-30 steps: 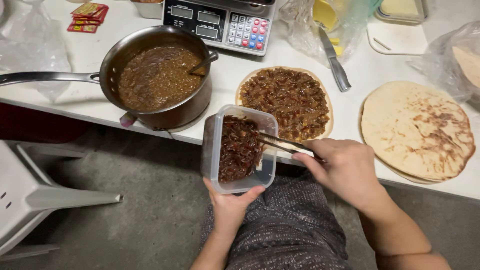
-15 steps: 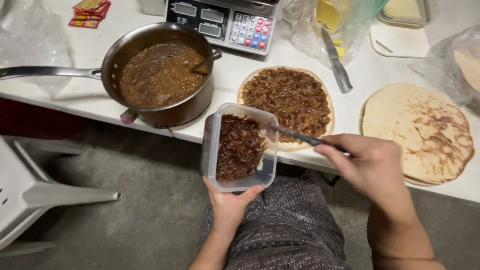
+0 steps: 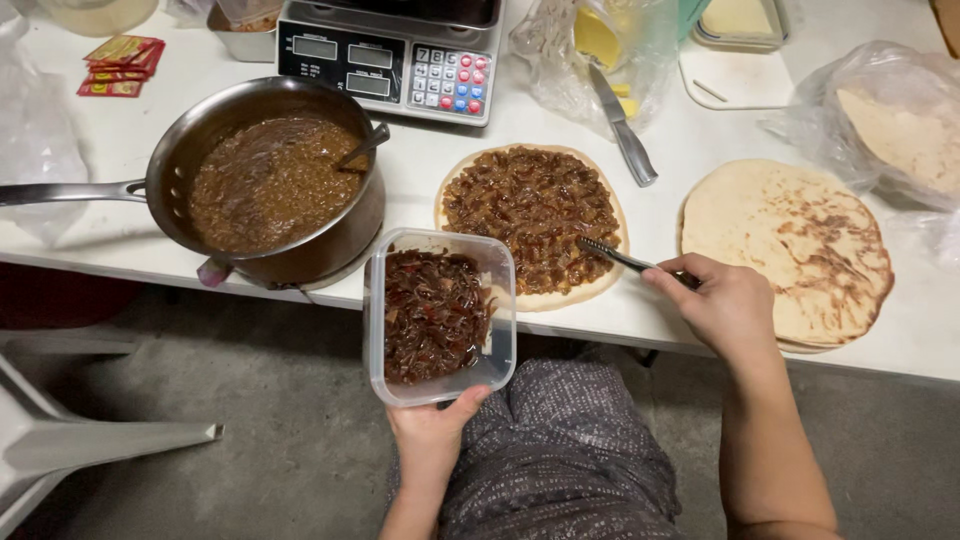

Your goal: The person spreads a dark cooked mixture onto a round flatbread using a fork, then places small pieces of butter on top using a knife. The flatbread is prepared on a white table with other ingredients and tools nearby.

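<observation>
My left hand (image 3: 432,425) grips the near edge of a clear plastic tub (image 3: 440,315) filled with dark shredded filling, held below the table's front edge. My right hand (image 3: 722,305) holds a thin dark utensil (image 3: 615,254), its tip resting over the right part of a round flatbread covered with brown filling (image 3: 535,215) on the white table (image 3: 660,320).
A steel saucepan of brown sauce (image 3: 272,180) with a spoon in it stands at the left. A plain flatbread (image 3: 790,250) lies at the right, a knife (image 3: 622,125) and a weighing scale (image 3: 395,55) behind. Plastic bags sit at the back, a white chair (image 3: 60,440) at lower left.
My right hand has drawn the utensil out of the tub and moved it right, over the topped flatbread. The tub stays in my left hand.
</observation>
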